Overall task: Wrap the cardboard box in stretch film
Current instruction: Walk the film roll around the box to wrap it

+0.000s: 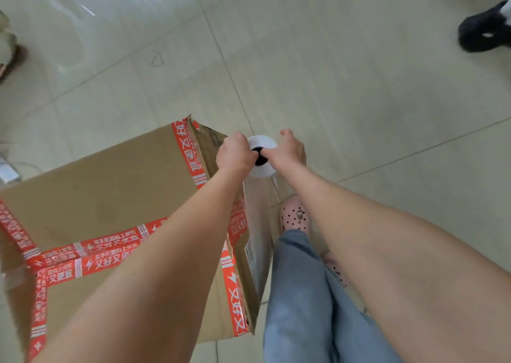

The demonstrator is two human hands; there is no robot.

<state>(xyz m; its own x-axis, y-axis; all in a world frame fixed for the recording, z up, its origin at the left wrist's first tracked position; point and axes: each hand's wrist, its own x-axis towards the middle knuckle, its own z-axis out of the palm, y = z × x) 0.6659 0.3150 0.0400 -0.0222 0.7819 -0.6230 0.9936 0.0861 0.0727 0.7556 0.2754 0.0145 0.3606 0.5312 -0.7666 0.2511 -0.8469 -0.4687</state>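
A large cardboard box sealed with red printed tape stands on the tiled floor at my lower left. A white roll of stretch film stands upright at the box's right far corner, seen end-on, with a dark core hole. My left hand grips the roll's top from the left, and my right hand grips it from the right. Clear film runs from the roll down along the box's right side.
My legs in blue jeans and pink perforated clogs stand just right of the box. Another person's black shoe is at the upper right, and a foot shows at the left edge. Cables lie at the far left.
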